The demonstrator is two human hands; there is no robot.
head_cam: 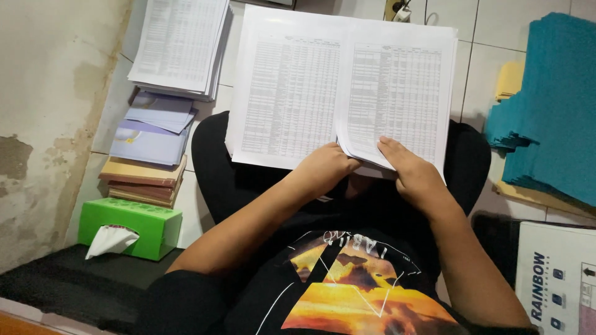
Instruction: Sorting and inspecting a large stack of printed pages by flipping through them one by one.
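Observation:
Two stacks of white printed table sheets lie side by side on my lap, the left stack (pixel 288 93) and the right stack (pixel 403 80). My left hand (pixel 326 166) rests at the lower edge of the left stack, fingers curled under the sheets where the stacks meet. My right hand (pixel 413 170) grips the lower left corner of the right stack, thumb on top of the pages. I sit on the floor in dark trousers (pixel 214 167) and a black printed shirt.
Another pile of printed sheets (pixel 180 43) lies on the tiled floor at upper left, above pale purple folders (pixel 152 127) and brown folders (pixel 143 180). A green tissue box (pixel 130 226) stands at left. Teal folders (pixel 549 105) are stacked at right, a white carton (pixel 555 279) below them.

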